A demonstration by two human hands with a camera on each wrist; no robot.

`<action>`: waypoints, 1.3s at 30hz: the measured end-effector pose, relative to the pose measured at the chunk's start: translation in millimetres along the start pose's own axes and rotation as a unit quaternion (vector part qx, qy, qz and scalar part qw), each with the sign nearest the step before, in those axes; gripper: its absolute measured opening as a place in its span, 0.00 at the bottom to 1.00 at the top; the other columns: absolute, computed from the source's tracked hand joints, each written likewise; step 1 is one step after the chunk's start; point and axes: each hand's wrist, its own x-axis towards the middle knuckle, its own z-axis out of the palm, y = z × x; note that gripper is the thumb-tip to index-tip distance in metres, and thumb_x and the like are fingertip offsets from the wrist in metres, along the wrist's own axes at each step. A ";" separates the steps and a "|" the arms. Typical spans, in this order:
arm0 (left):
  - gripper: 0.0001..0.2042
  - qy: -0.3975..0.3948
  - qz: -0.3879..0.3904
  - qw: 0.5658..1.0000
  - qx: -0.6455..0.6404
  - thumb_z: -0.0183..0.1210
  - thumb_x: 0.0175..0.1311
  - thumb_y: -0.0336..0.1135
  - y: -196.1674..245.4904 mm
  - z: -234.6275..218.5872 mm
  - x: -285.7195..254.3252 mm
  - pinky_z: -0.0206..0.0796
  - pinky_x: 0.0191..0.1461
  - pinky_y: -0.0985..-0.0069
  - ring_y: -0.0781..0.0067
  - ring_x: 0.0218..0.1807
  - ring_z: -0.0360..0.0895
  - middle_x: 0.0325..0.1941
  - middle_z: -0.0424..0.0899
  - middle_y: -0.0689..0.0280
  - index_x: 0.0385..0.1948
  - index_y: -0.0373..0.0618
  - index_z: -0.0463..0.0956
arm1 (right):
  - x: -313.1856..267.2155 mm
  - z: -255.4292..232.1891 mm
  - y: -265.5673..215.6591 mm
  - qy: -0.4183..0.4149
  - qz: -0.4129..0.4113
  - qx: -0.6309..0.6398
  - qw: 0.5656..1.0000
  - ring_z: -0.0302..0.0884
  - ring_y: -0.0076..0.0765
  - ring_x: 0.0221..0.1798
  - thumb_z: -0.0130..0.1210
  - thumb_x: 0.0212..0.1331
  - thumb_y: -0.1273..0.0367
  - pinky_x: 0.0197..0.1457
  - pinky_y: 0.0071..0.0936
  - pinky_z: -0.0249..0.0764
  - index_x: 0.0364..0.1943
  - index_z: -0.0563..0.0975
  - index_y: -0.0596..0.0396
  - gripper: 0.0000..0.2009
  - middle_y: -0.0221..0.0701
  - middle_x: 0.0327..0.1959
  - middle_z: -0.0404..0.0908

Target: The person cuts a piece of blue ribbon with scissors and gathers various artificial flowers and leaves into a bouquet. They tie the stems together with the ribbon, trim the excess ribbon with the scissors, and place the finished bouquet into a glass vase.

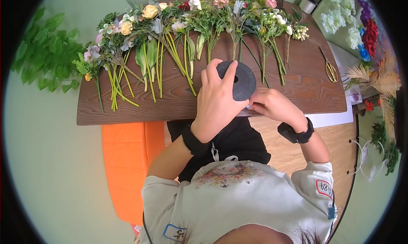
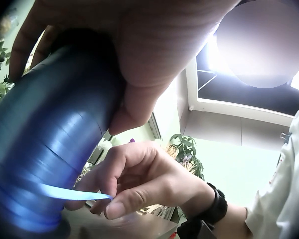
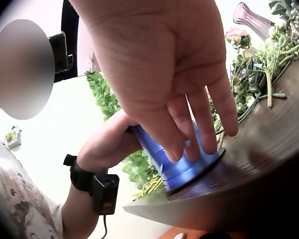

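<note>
My left hand (image 1: 219, 97) grips a spool of blue ribbon (image 2: 50, 134) from above, its fingers spread over the black end disc (image 1: 245, 83). The spool stands upright at the front edge of the wooden table (image 1: 170, 110). In the left wrist view a loose end of the ribbon (image 2: 72, 193) comes away from the winding. Thumb and forefinger of my right hand (image 1: 274, 104) pinch the tip of that end. The right wrist view shows the spool's lower disc (image 3: 199, 174) close over the table edge, partly behind the right fingers.
Cut flowers with green stems (image 1: 170, 59) lie in a row along the back and left of the table. Scissors with gold handles (image 1: 330, 70) lie at the right. An orange seat (image 1: 127, 159) stands below the front edge; leafy greenery (image 1: 46, 53) hangs at the left.
</note>
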 end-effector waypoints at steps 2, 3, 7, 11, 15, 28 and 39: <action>0.32 -0.007 -0.002 1.000 0.001 0.64 0.28 0.32 -0.4 1.1 2.0 0.62 0.45 0.65 0.52 0.46 0.61 0.46 0.60 0.53 0.45 0.41 0.65 | 0.8 -0.2 1.5 0.008 0.014 0.003 1.000 0.70 0.46 0.31 0.51 0.41 0.76 0.33 0.35 0.66 0.23 0.70 0.60 0.04 0.39 0.22 0.72; 0.32 -0.001 -0.004 1.000 0.018 0.64 0.28 0.33 -1.9 0.5 3.0 0.62 0.45 0.65 0.52 0.47 0.61 0.47 0.60 0.53 0.45 0.41 0.64 | 3.9 0.4 3.3 0.007 0.015 0.013 1.000 0.71 0.47 0.29 0.52 0.41 0.76 0.33 0.36 0.66 0.23 0.70 0.60 0.04 0.39 0.22 0.72; 0.30 0.027 -0.044 0.997 0.062 0.63 0.32 0.35 -15.3 -4.9 6.7 0.62 0.44 0.64 0.53 0.48 0.61 0.47 0.61 0.56 0.46 0.46 0.65 | 22.4 8.0 5.7 0.026 -0.015 0.031 0.999 0.71 0.48 0.27 0.52 0.41 0.76 0.31 0.36 0.66 0.23 0.71 0.59 0.04 0.40 0.20 0.73; 0.30 0.050 -0.073 0.988 0.129 0.63 0.35 0.38 -30.8 -13.8 9.9 0.60 0.46 0.64 0.54 0.47 0.62 0.47 0.61 0.53 0.47 0.46 0.65 | 45.8 16.0 4.6 0.024 -0.050 0.036 0.998 0.71 0.49 0.27 0.52 0.41 0.75 0.30 0.37 0.65 0.21 0.70 0.60 0.03 0.41 0.19 0.72; 0.30 0.065 -0.082 0.978 0.182 0.62 0.36 0.38 -45.5 -15.1 16.3 0.57 0.48 0.65 0.53 0.49 0.60 0.47 0.60 0.51 0.47 0.46 0.65 | 66.5 21.0 4.7 -0.003 -0.059 0.023 0.998 0.71 0.49 0.26 0.52 0.39 0.75 0.29 0.38 0.65 0.19 0.69 0.59 0.04 0.42 0.18 0.72; 0.26 -0.087 0.105 0.937 0.322 0.51 0.45 0.35 -48.3 -9.8 48.6 0.47 0.50 0.40 0.59 0.63 0.48 0.60 0.55 0.69 0.52 0.60 0.59 | 46.3 -17.9 21.3 0.003 0.020 -0.050 0.999 0.72 0.46 0.28 0.55 0.36 0.75 0.31 0.36 0.66 0.19 0.72 0.59 0.04 0.39 0.19 0.73; 0.26 -0.069 0.155 0.950 0.262 0.53 0.43 0.34 -45.0 10.4 65.4 0.48 0.48 0.37 0.56 0.61 0.49 0.58 0.57 0.65 0.50 0.57 0.61 | -11.8 -34.4 23.5 -0.014 0.106 -0.084 0.991 0.71 0.44 0.31 0.56 0.35 0.76 0.32 0.34 0.66 0.18 0.72 0.58 0.05 0.34 0.26 0.70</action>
